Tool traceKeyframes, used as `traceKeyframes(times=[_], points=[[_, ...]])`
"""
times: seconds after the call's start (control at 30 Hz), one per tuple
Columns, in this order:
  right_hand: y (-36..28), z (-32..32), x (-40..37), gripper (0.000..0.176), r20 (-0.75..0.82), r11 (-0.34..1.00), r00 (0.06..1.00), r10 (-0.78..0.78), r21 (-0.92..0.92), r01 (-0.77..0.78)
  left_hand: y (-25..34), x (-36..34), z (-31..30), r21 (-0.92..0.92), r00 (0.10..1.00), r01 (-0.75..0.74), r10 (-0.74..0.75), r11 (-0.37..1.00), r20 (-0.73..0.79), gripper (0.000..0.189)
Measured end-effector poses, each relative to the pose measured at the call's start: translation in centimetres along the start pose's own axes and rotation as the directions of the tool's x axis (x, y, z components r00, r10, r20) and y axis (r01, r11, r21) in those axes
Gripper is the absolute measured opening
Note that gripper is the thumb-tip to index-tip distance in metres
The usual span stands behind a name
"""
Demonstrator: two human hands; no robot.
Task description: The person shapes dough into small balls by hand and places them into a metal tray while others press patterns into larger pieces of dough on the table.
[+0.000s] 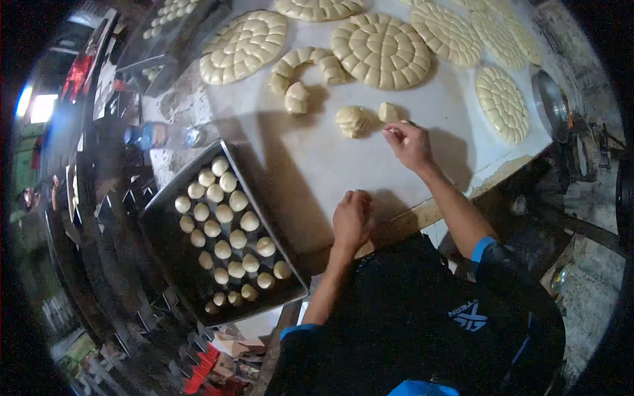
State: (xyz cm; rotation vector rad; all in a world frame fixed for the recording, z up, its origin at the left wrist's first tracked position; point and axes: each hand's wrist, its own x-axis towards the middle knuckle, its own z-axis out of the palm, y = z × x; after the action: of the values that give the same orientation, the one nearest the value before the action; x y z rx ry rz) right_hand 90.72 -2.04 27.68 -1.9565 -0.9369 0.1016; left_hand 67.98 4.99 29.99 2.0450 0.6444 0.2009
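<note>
My right hand [408, 143] is over the white work surface, its fingers drawn together in a pinch. Whatever is in that pinch, if anything, is too small to make out. Just beyond the fingertips are a small cut dough piece [388, 111] and a larger, creased dough lump [355, 122]. Close to the front edge, my left hand [352, 216] is closed, knuckles up; its palm side is hidden. To its left, a dark metal tray [290, 280] holds several rows of round dough balls [223, 213].
Several large dough rounds scored into segments [381, 51] cover the far side. A curved row of cut dough [285, 68] and a separate dough piece [297, 99] lie nearer. A round metal pan [551, 105] is at the right edge, a plastic bottle [155, 135] at left.
</note>
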Motion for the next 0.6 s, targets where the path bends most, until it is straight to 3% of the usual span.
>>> traceKeyframes(times=[0.07, 0.13, 0.17, 0.2, 0.27, 0.33, 0.37, 0.47, 0.5, 0.57, 0.6], points=[[-3.4, 2.7, 1.0, 0.019, -0.002, 1.0, 1.0, -0.003, -0.027, 0.003, 0.7, -0.3, -4.4, -0.209, 0.988, 0.144, -0.128, 0.967, 0.091, 0.015], [-4.3, 5.8, 3.0, 0.019, -0.034, 0.987, 0.997, -0.069, -0.151, 0.063, 1.5, -1.1, -8.1, -0.133, 0.994, -0.048, 0.034, 0.99, -0.103, 0.014], [-4.3, 7.0, 3.7, 0.019, -0.031, 0.977, 0.999, -0.021, -0.211, 0.014, 3.2, -1.7, -11.1, -0.177, 0.994, -0.041, 0.023, 0.983, -0.106, 0.013], [-5.0, 7.2, 3.6, 0.018, 0.009, 0.966, 1.0, -0.006, -0.259, 0.008, 2.7, -2.2, -12.9, -0.153, 0.974, -0.165, 0.137, 0.974, -0.178, 0.011], [-6.1, 6.8, 4.6, 0.016, 0.086, 0.93, 0.996, 0.014, -0.368, 0.019, 0.5, -3.3, -15.8, -0.288, 0.963, -0.142, 0.065, 0.947, -0.261, 0.01], [-9.6, 5.4, 3.7, 0.015, 0.099, 0.945, 0.992, -0.078, -0.311, 0.105, -0.1, -4.0, -17.8, -0.409, 0.942, 0.004, -0.141, 0.912, -0.304, 0.01], [-11.6, 4.4, 3.0, 0.015, 0.11, 0.946, 0.986, -0.123, -0.286, 0.151, 0.6, -4.0, -18.5, -0.496, 0.953, 0.045, -0.187, 0.867, -0.239, 0.013], [-15.8, 0.9, 0.5, 0.016, 0.227, 0.981, 0.973, -0.027, -0.183, 0.07, 2.6, -1.4, -15.8, -0.559, 0.961, -0.173, 0.015, 0.811, -0.275, 0.02], [-16.1, -0.2, -0.4, 0.016, 0.22, 0.996, 0.974, 0.049, -0.081, -0.031, 3.4, -0.5, -14.3, -0.646, 0.987, -0.128, 0.03, 0.753, -0.16, 0.029], [-16.2, -2.0, -1.4, 0.019, 0.226, 0.963, 0.955, 0.194, 0.143, -0.229, 5.5, 1.2, -11.6, -0.646, 0.995, 0.007, 0.058, 0.763, 0.079, 0.037], [-16.1, -2.5, -1.5, 0.019, 0.204, 0.955, 0.964, 0.171, 0.205, -0.213, 5.7, 2.1, -9.1, -0.767, 0.991, 0.037, 0.077, 0.641, 0.112, 0.038]])
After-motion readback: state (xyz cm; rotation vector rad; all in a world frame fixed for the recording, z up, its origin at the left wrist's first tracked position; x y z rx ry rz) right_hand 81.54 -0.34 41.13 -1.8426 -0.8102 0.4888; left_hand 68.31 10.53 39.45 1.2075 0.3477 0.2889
